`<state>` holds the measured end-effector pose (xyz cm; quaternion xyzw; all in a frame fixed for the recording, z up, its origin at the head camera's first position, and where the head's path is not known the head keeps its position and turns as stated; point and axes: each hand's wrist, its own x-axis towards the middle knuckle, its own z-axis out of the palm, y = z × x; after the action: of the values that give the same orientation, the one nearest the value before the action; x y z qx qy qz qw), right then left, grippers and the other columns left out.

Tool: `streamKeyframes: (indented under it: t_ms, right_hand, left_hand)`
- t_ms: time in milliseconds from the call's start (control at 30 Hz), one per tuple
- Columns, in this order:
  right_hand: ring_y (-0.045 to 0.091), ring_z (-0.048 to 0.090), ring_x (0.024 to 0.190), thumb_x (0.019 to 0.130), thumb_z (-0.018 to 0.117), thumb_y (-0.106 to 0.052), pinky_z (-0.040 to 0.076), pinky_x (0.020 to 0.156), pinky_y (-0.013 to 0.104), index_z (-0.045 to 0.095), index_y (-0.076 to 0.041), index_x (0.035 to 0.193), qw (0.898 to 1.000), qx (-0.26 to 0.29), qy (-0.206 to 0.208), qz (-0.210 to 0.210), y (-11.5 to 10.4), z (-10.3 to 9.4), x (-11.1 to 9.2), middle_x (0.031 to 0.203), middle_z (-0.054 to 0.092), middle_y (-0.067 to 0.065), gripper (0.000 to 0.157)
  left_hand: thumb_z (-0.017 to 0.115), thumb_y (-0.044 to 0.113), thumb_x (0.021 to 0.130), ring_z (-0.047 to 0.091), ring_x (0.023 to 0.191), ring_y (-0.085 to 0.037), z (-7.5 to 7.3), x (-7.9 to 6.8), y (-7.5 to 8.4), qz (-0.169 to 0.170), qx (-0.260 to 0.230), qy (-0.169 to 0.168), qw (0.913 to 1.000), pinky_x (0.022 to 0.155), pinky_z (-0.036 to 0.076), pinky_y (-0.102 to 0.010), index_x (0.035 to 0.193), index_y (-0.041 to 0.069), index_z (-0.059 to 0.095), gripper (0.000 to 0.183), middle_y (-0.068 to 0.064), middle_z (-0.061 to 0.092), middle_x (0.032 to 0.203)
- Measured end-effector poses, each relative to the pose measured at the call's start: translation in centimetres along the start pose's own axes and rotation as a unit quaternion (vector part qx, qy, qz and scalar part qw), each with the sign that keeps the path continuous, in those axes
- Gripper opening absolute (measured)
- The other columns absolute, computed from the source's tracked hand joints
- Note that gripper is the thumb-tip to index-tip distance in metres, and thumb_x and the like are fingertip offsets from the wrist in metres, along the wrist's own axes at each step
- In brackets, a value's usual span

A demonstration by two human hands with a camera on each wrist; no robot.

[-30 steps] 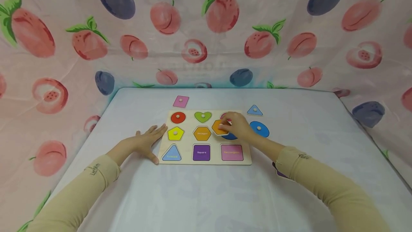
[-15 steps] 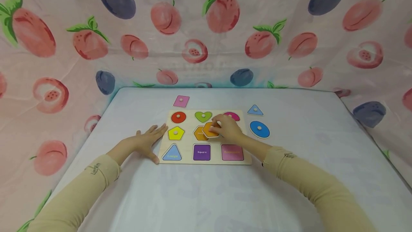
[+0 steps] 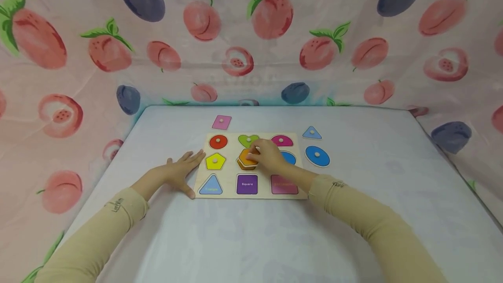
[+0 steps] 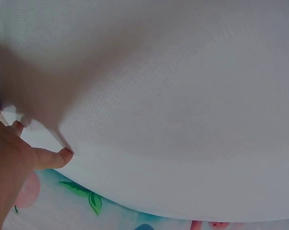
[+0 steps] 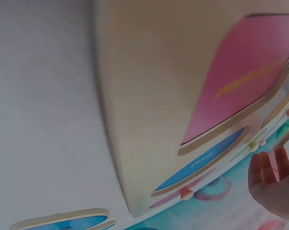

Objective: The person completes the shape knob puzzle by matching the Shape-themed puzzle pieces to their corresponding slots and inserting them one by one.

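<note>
In the head view a wooden shape puzzle board (image 3: 228,191) lies mid-table. My right hand (image 3: 268,155) pinches an orange hexagon puzzle piece (image 3: 246,155) by its knob, over the orange hexagon recess in the middle row; the piece sits slightly off the recess outline. My left hand (image 3: 178,173) rests with fingers spread at the board's left edge. A red circle (image 3: 218,142), a green heart (image 3: 246,139), a magenta semicircle (image 3: 282,140) and a yellow pentagon (image 3: 215,161) sit in the board. The triangle, square (image 3: 247,185), rectangle and oval recesses show their printed bottoms.
Behind the board lies a pink parallelogram-looking piece (image 3: 222,122). To the right are a light blue triangle piece (image 3: 312,132) and a blue oval piece (image 3: 317,156). A fruit-printed cloth (image 3: 267,73) hangs behind the white table.
My right hand has carried the orange hexagon piece leftward, from above the oval recess to the hexagon recess. My left hand has stayed at the board's edge.
</note>
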<state>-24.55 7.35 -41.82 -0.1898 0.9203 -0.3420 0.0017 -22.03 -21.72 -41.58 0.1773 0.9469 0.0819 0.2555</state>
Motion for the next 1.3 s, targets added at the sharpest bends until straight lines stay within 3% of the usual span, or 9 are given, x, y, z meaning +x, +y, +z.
streamKeyframes:
  t_ms: [267, 633, 933, 1300]
  right_hand:
    - [0.016, 0.051, 0.078, 0.083, 0.072, -0.027, 0.045, 0.069, 0.022, 0.070, -0.005, 0.091, 0.999, -0.022, -0.013, 0.023, -0.2, 1.1, 0.5, 0.082, 0.063, 0.004, 0.023]
    - [0.015, 0.048, 0.071, 0.082, 0.073, -0.025, 0.039, 0.063, 0.021, 0.071, -0.004, 0.084, 0.999, -0.048, -0.009, 0.012, 0.0, 1.5, 0.4, 0.072, 0.059, 0.003, 0.021]
    - [0.017, 0.051, 0.075, 0.082, 0.073, -0.025, 0.045, 0.069, 0.025, 0.070, -0.006, 0.082, 0.997, -0.075, -0.027, 0.018, -0.1, 1.6, 0.7, 0.081, 0.066, 0.005, 0.019]
    - [0.014, 0.049, 0.067, 0.083, 0.072, -0.026, 0.039, 0.059, 0.020, 0.065, -0.006, 0.076, 0.990, -0.130, -0.047, -0.014, -0.4, 1.5, 1.1, 0.068, 0.056, 0.002, 0.022]
  left_hand:
    - [0.084, 0.051, 0.058, -0.002, 0.145, -0.041, -0.3, -0.2, 0.3, 0.001, -0.004, -0.002, 1.0000, 0.100, 0.002, -0.079, 0.153, 0.016, 0.003, 0.130, -0.010, 0.001, 0.160]
    - [0.085, 0.048, 0.058, -0.001, 0.145, -0.041, -0.3, -0.3, 0.5, -0.004, -0.006, 0.001, 1.0000, 0.101, 0.002, -0.078, 0.153, 0.016, 0.004, 0.129, -0.011, 0.002, 0.160]
    - [0.085, 0.049, 0.058, 0.000, 0.145, -0.040, 0.0, -0.2, 0.4, -0.006, -0.002, 0.004, 1.0000, 0.101, 0.003, -0.078, 0.153, 0.017, 0.004, 0.129, -0.011, 0.002, 0.160]
    - [0.085, 0.049, 0.058, -0.001, 0.145, -0.041, 0.1, -0.2, 0.4, -0.007, -0.003, 0.004, 1.0000, 0.101, 0.002, -0.078, 0.153, 0.016, 0.003, 0.130, -0.011, 0.002, 0.160]
